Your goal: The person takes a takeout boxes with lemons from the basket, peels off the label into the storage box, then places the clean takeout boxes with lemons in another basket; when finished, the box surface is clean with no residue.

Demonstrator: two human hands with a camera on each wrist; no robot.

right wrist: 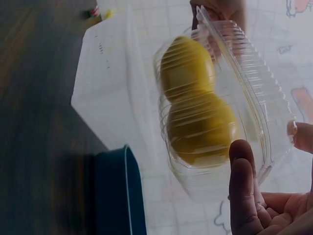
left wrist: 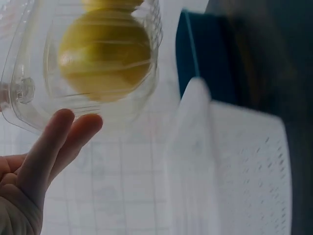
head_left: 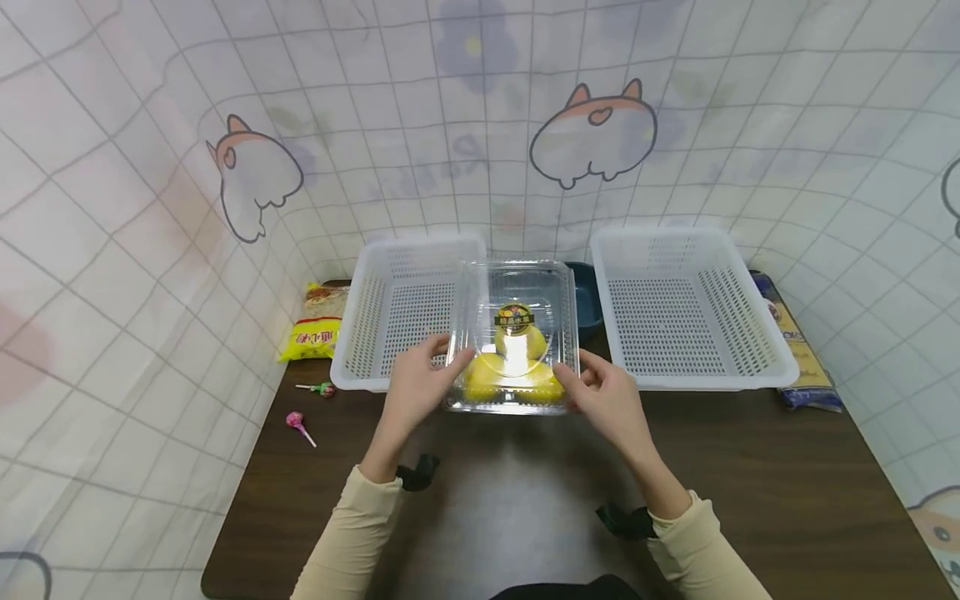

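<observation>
While the left hand [head_left: 418, 379] and the right hand [head_left: 611, 402] are pinching the clear box [head_left: 482, 329] by its near corners, neither is sitting noticeably nearer to it than the other. Thumbs are resting on top and fingers are reaching lower; how far those fingers are curling underneath is hard to tell, since the wrist views are dim and partly blurred. The clear box is lying straight ahead, between the hands, its longer axis running away from the wrists and its lid facing up. It is hanging above the surface [head_left: 262, 517], with yellow fruits [head_left: 482, 379] bunching at its near end and a dark label [head_left: 513, 318] showing on the lid.

Beyond the box, a teal bin [head_left: 588, 292] is peeking past its right edge. Left of the box, a white basket [head_left: 412, 300] is standing, partly behind it in the head view; right of the box, past the bin, a second basket [head_left: 660, 317] is standing. Farther left of the box, a yellow bag [head_left: 315, 329], a green-wrapped lollipop [head_left: 327, 389] and a pink lollipop [head_left: 296, 419] are lying; far to its right, a blue-and-tan bag [head_left: 806, 350] is lying.
</observation>
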